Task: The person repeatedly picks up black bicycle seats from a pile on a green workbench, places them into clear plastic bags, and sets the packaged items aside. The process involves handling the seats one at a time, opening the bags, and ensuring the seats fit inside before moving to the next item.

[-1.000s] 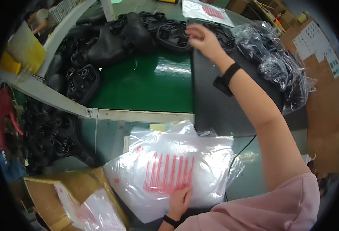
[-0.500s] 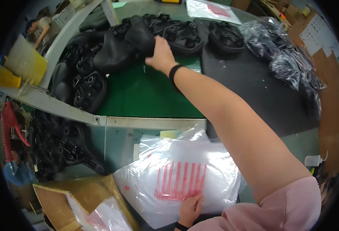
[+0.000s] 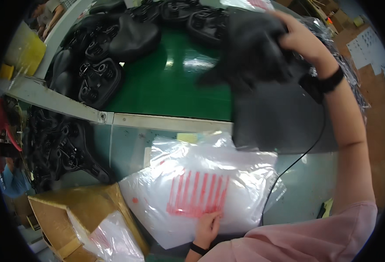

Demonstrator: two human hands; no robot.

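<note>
Black padding covers the saddle (image 3: 253, 48) at one o'clock, lifted and blurred, with no plastic around it. The right hand (image 3: 304, 39) clasps its right side, fingers partly hidden. At six o'clock the left hand (image 3: 208, 225), loosely curled, touches the clear bags (image 3: 247, 174); whether it pinches one, I cannot tell. The work looks partway done: dark pieces in crinkled plastic (image 3: 322, 32) lie toward two o'clock, while bare saddles (image 3: 135, 37) line the surface (image 3: 157, 94) from ten to twelve, and more black saddle parts (image 3: 68, 146) sit at nine, apparently left to do.
</note>
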